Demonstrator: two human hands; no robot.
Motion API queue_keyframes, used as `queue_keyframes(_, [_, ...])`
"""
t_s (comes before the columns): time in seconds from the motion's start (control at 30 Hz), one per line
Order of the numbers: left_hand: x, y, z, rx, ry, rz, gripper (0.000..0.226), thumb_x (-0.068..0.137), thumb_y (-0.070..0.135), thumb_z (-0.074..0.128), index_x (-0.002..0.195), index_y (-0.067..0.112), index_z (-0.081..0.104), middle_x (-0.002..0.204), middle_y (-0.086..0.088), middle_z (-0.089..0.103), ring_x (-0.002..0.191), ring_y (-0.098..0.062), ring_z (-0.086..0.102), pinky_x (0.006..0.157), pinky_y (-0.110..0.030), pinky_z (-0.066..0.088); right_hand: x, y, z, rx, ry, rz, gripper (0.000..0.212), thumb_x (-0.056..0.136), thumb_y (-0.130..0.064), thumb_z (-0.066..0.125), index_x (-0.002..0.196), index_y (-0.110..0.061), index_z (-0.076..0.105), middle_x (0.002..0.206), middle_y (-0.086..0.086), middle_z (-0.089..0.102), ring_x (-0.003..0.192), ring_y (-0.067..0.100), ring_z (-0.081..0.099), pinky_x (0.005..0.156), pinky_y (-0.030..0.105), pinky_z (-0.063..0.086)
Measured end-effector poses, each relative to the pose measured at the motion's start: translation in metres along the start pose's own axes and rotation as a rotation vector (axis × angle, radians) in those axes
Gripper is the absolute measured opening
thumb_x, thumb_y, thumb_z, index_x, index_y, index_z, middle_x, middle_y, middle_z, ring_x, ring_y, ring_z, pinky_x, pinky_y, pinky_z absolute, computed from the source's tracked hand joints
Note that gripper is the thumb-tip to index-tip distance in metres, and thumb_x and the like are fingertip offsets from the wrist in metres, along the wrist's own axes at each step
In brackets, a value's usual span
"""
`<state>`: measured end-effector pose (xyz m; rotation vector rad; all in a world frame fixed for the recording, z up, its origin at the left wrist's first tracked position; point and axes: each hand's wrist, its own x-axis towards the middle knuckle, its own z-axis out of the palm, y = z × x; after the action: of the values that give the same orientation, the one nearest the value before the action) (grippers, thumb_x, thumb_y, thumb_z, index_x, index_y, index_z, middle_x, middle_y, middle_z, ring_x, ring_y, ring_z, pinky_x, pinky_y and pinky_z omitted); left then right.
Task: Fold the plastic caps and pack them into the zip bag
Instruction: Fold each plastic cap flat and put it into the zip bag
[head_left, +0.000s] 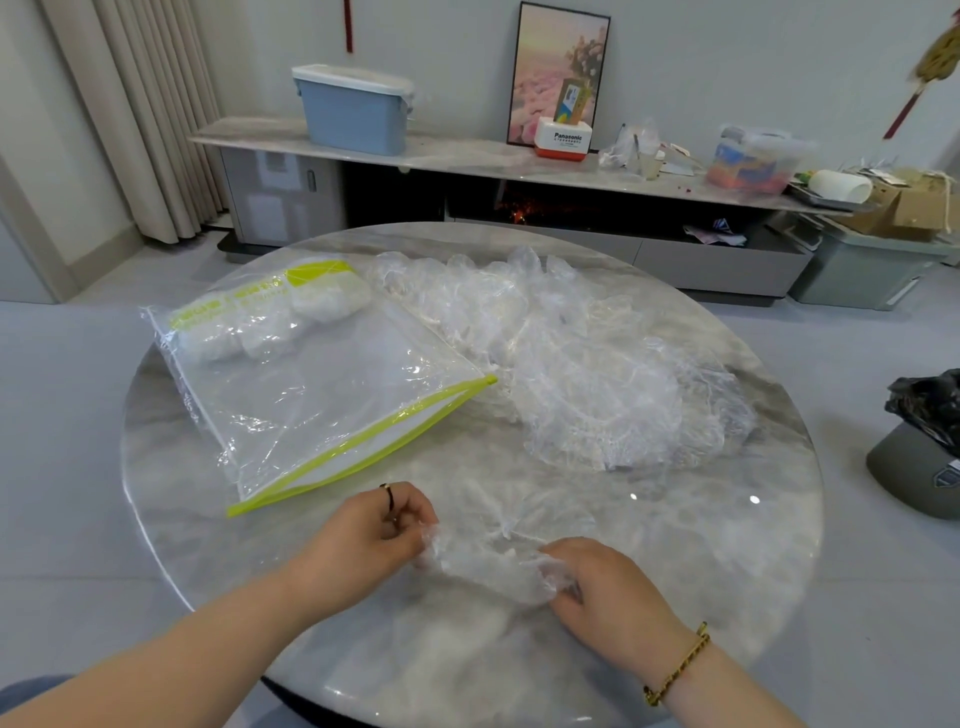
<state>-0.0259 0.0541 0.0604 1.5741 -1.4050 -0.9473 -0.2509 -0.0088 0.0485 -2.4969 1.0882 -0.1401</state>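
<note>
Step in hand: it seems to be the folding of one plastic cap (488, 566), which is stretched between the two hands, low over the tabletop (727, 545).
Left hand (374, 535): the fingers are curled and pinch the left end of the cap.
Right hand (608, 592): the fingers are curled over the right end and grip the crumpled film there.
Zip bag (322, 395): it lies flat beyond the left hand, apart from it. Its green zip (374, 441) is on the side nearest to the hands, and the mouth looks open.
Folded caps (270, 322): a few white bundles sit at the far end of the bag, so the packing is probably only begun.
Pile of caps (587, 374): many loose caps lie beyond the right hand, just beside the bag.
Next move: probably to bring the two ends together and press the cap flat into a small bundle. Then it must slide through the zip mouth, so one hand may need to hold the mouth open.
Care: the film is thin and springy, and the fold may open if it is let go too soon.
</note>
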Motion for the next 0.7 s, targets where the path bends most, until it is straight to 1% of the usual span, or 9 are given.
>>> queue_keyframes(0.1, [0.003,-0.007,-0.006,0.239,-0.053,-0.028,0.022,0.087,0.015,0.058,0.07,0.027,0.051,0.048,0.018,0.052,0.046,0.0,0.051,0.05,-0.011,0.035,-0.001,0.0,-0.003,0.077,-0.042,0.03,0.075,0.066,-0.062,0.022,0.11,-0.017,0.063,0.11,-0.005,0.06,0.107,0.007,0.049,0.088,0.014,0.035])
queue_keyframes(0.2, [0.004,-0.009,-0.008,0.352,-0.07,-0.082,0.023,0.091,0.012,0.056,0.072,0.024,0.051,0.046,0.017,0.051,0.038,0.0,0.05,0.048,-0.012,0.034,-0.004,-0.004,-0.005,0.232,-0.022,0.108,0.085,0.062,-0.087,0.029,0.074,-0.008,0.06,0.078,-0.001,0.059,0.079,0.0,0.052,0.073,0.016,0.038])
queue_keyframes(0.23, [0.006,-0.009,-0.007,0.372,-0.068,-0.103,0.017,0.091,0.013,0.057,0.075,0.018,0.053,0.047,0.015,0.051,0.036,0.0,0.048,0.046,-0.012,0.033,-0.003,-0.004,-0.006,0.281,0.047,0.169,0.069,0.071,-0.078,0.039,0.06,-0.01,0.049,0.063,-0.005,0.051,0.066,-0.001,0.051,0.063,0.016,0.036])
queue_keyframes(0.3, [0.007,-0.005,-0.006,0.413,-0.056,-0.139,0.011,0.089,0.018,0.06,0.081,0.013,0.054,0.052,0.012,0.049,0.036,0.0,0.046,0.044,-0.013,0.032,0.002,-0.003,-0.004,0.418,0.171,0.314,0.05,0.088,-0.037,0.057,0.051,-0.017,0.029,0.042,-0.009,0.032,0.043,0.003,0.039,0.048,0.018,0.027])
queue_keyframes(0.37, [0.007,-0.003,-0.005,0.457,-0.026,-0.175,0.016,0.086,0.021,0.062,0.08,0.022,0.048,0.058,0.008,0.044,0.043,-0.002,0.046,0.047,-0.015,0.033,0.007,-0.001,-0.003,0.49,0.289,0.395,0.048,0.089,-0.016,0.058,0.052,-0.018,0.028,0.041,-0.009,0.03,0.042,0.005,0.03,0.045,0.017,0.026])
queue_keyframes(0.43, [0.008,0.0,-0.004,0.485,0.076,-0.177,0.025,0.084,0.02,0.063,0.079,0.03,0.041,0.064,0.008,0.045,0.051,-0.003,0.041,0.05,-0.016,0.03,0.011,-0.001,-0.002,0.523,0.337,0.446,0.037,0.088,-0.012,0.058,0.056,-0.015,0.038,0.051,-0.009,0.037,0.051,0.005,0.034,0.048,0.015,0.031])
queue_keyframes(0.57, [0.005,0.003,0.0,0.573,0.366,0.396,0.011,0.076,0.024,0.053,0.085,0.029,0.049,0.068,0.018,0.04,0.063,-0.004,0.043,0.07,-0.019,0.034,0.018,-0.001,0.003,0.491,0.349,0.475,0.023,0.089,-0.01,0.053,0.066,-0.016,0.049,0.057,-0.003,0.048,0.052,0.009,0.044,0.05,0.016,0.035])
queue_keyframes(0.63, [0.003,0.003,0.012,0.597,0.275,0.643,0.005,0.081,0.028,0.048,0.087,0.029,0.049,0.081,0.017,0.05,0.077,-0.004,0.048,0.08,-0.016,0.032,0.02,-0.005,0.003,0.499,0.3,0.491,0.025,0.09,-0.012,0.051,0.067,-0.018,0.049,0.054,-0.004,0.05,0.041,0.004,0.044,0.045,0.014,0.037])
queue_keyframes(0.7, [0.003,0.004,0.025,0.653,0.111,0.71,0.021,0.096,0.033,0.034,0.09,0.03,0.054,0.091,0.013,0.063,0.089,-0.006,0.052,0.087,-0.02,0.034,0.022,-0.01,0.003,0.469,0.237,0.497,0.022,0.091,-0.015,0.05,0.071,-0.022,0.048,0.057,-0.007,0.05,0.041,0.003,0.046,0.046,0.012,0.037])
